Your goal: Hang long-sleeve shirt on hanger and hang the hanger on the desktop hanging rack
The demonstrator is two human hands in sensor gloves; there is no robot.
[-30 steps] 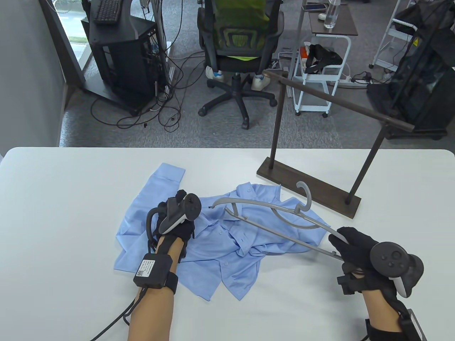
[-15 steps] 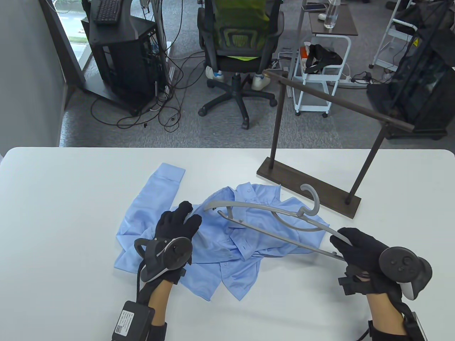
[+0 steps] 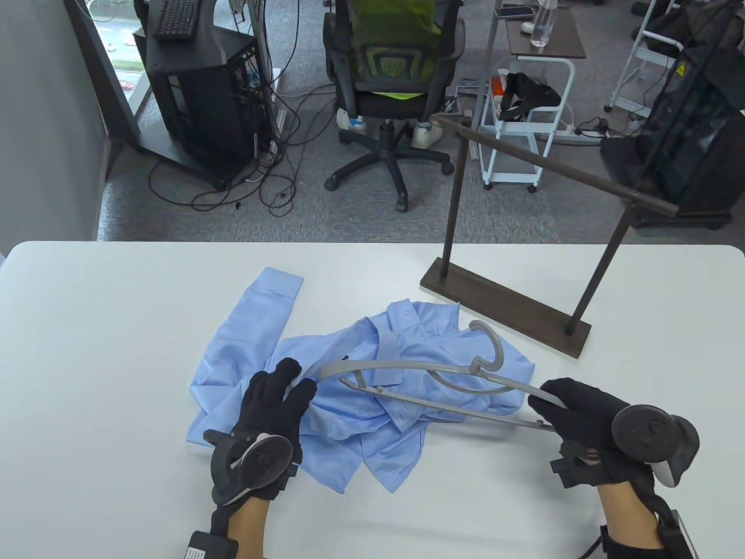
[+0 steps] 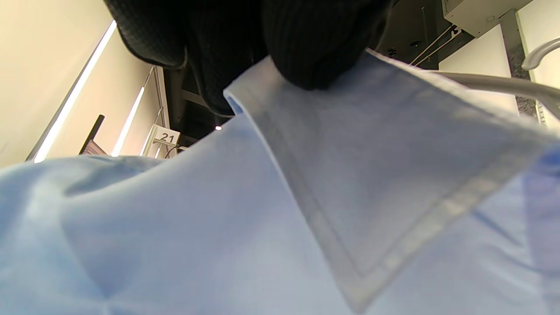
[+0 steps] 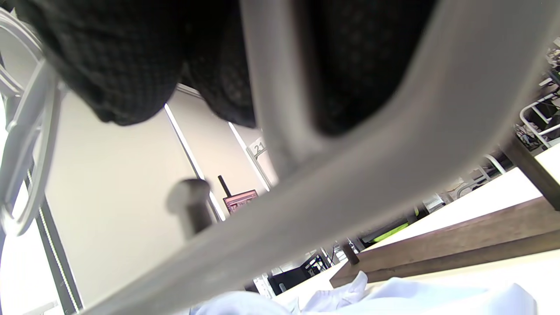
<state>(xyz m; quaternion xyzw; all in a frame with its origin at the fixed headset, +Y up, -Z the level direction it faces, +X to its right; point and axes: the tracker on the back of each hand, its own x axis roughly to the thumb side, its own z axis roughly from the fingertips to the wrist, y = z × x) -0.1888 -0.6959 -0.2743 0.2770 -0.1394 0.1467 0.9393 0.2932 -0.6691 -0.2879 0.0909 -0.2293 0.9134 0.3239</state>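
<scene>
A light blue long-sleeve shirt [image 3: 372, 407] lies crumpled in the middle of the white table [image 3: 105, 349]. My left hand [image 3: 297, 378] rests on its left part and pinches a collar point [image 4: 372, 175] between gloved fingers [image 4: 315, 48]. My right hand [image 3: 547, 399] grips the right end of a grey plastic hanger [image 3: 430, 370], which is held just above the shirt. The hanger's hook [image 3: 492, 343] points toward the rack, and its left tip sits close to my left fingers. The right wrist view shows the hanger arm [image 5: 350, 183] blurred and close.
The dark brown desktop rack stands at the back right on its base [image 3: 506, 308], its bar [image 3: 553, 169] slanting high above the table edge. An office chair [image 3: 390, 87], cables and carts stand on the floor beyond the table.
My left hand drew back toward the near edge and turned palm down, taking the collar. The hanger swung lower and leftward, its tip now close to my left fingers.
</scene>
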